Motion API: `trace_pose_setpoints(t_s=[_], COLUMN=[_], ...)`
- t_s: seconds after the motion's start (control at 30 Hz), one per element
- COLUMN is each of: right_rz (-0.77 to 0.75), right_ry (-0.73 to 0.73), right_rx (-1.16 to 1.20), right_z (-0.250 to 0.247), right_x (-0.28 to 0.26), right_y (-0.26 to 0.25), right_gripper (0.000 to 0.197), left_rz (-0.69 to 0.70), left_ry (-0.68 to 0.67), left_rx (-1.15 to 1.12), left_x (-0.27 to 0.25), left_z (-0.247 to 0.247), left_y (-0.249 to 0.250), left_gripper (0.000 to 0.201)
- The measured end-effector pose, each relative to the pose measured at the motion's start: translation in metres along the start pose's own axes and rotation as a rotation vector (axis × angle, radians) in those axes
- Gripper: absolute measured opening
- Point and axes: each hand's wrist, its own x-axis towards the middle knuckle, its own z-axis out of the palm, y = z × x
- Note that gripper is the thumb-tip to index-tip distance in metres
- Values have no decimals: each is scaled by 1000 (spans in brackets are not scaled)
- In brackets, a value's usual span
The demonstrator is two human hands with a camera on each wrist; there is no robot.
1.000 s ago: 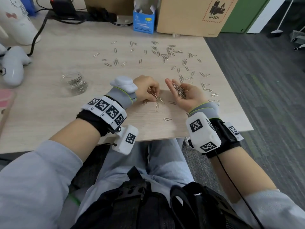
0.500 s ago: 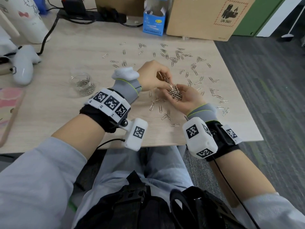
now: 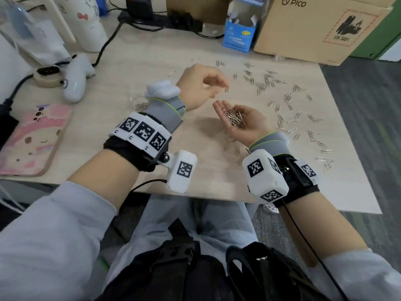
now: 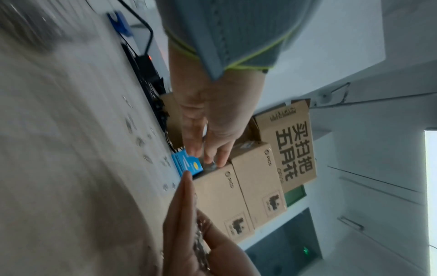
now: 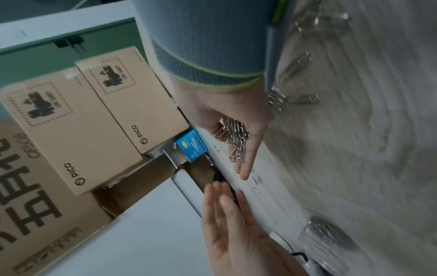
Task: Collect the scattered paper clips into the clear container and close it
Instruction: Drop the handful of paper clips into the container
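Right hand (image 3: 243,121) lies palm-up above the desk (image 3: 134,61), fingers (image 5: 244,168) nearly straight and held together, cupping a heap of paper clips (image 3: 233,117) in the palm. Left hand (image 3: 200,86) hovers just beyond it, fingers loosely curved and holding nothing that can be made out; a single clip (image 3: 226,90) shows below the fingertips, though whether it is falling or lying on the desk cannot be told. Half a second ago the left fingers were pinched over the right palm, delivering clips; they have since lifted clear and moved toward the far scatter, and the heap looks larger than one second ago. This indicates one pick-and-transfer cycle is complete and another is probably starting. Many loose paper clips (image 3: 288,101) remain spread across the right and far portions of the desk. Clear container (image 5: 328,237) stands on the desk to the left, mostly hidden behind the left wrist in the head view, already partly filled; no lid is visible. Collection is judged well short of finished: the heap must still be emptied into the container, and closing comes last.
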Motion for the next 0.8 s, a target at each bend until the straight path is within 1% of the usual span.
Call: trace_pose_setpoints(t_s=[0.07, 0.17, 0.2, 0.23, 0.3, 0.33, 0.4, 0.5, 0.57, 0.63, 0.67, 0.73, 0.8], right_rz=[-2, 38, 52, 64, 86, 88, 94, 90, 84, 82, 80, 85, 95], right_ry=[7, 9, 6, 4, -1, -3, -14, -18, -21, -25, -26, -23, -26], right_rx=[5, 4, -3, -5, -18, -26, -30, -20, -27, -32, -37, -53, -73], right_z=[5, 14, 17, 19, 24, 25, 29, 32, 34, 36, 37, 38, 40], right_x=[2, 7, 8, 9, 10, 11, 11, 11, 9, 7, 6, 6, 6], right_y=[7, 21, 25, 28, 34, 34, 40, 43, 45, 47, 49, 51, 54], right_gripper=[34, 33, 33, 33, 33, 33, 33, 32, 32, 32, 32, 32, 33], left_rz=[-65, -231, -304, -374, -477, -493, -501, -483, -475, -512, -548, -605, -571], left_ry=[107, 243, 261, 256, 206, 196, 242, 363, 393, 428, 434, 400, 354], left_rx=[82, 271, 350, 420, 488, 496, 500, 439, 410, 434, 442, 406, 295], left_x=[-7, -23, -30, -35, -49, -54, -63, -70, -74, -78, -81, -83, -85], left_z=[-15, -34, -39, -42, -47, -46, -48, -53, -57, -60, -60, -61, -61], left_y=[-13, -33, -38, -42, -48, -50, -57, -63, -65, -68, -70, -75, -75], left_gripper=[24, 27, 29, 37, 62, 72, 82, 82, 82, 84, 84, 82, 85])
